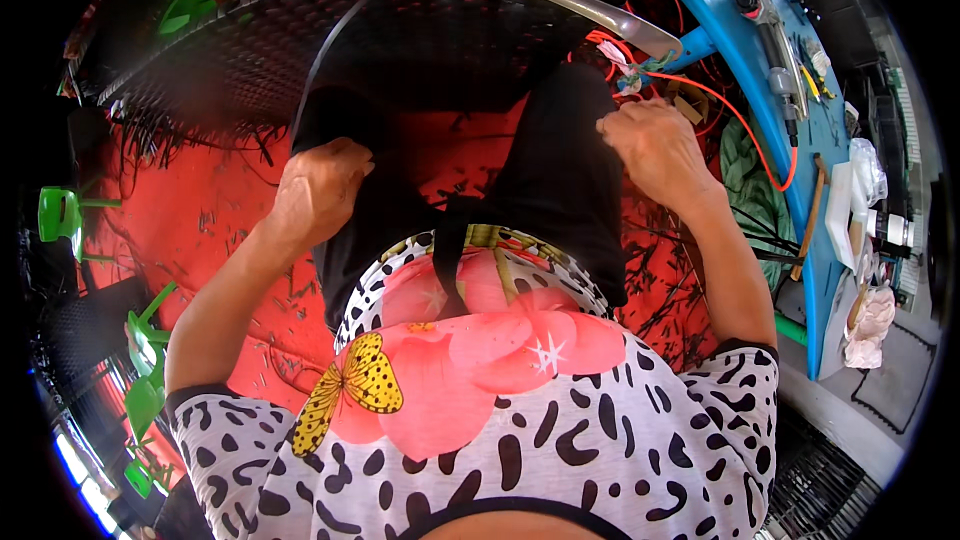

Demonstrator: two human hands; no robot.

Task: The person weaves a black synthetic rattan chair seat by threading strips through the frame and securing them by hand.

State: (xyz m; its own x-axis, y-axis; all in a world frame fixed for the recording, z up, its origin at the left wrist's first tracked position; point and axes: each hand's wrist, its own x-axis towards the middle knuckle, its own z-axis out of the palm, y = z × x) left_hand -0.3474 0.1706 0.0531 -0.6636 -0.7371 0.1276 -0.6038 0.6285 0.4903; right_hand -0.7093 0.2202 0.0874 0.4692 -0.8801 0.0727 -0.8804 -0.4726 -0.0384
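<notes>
A black woven seat or panel of flat strips (400, 30) stands before my knees, with its curved wrapped rim at the top. One thin grey-black strip (325, 55) bows out of the weave and down to my left hand (325, 185), whose fingers are closed beside my left knee. The exact point where they grip the strip is hidden. At the outer side of my right knee, my right hand (660, 145) has its fingers curled and pressed together; anything in them cannot be made out. A long metal blade (590, 15) lies across the rim's right end.
On the right, a blue bench (815, 270) carries a power tool (775, 50) with an orange cord (745, 120). Green plastic (745, 170) bunches beneath it. Strip offcuts litter the red floor (220, 180). Green stools (65, 215) stand far left.
</notes>
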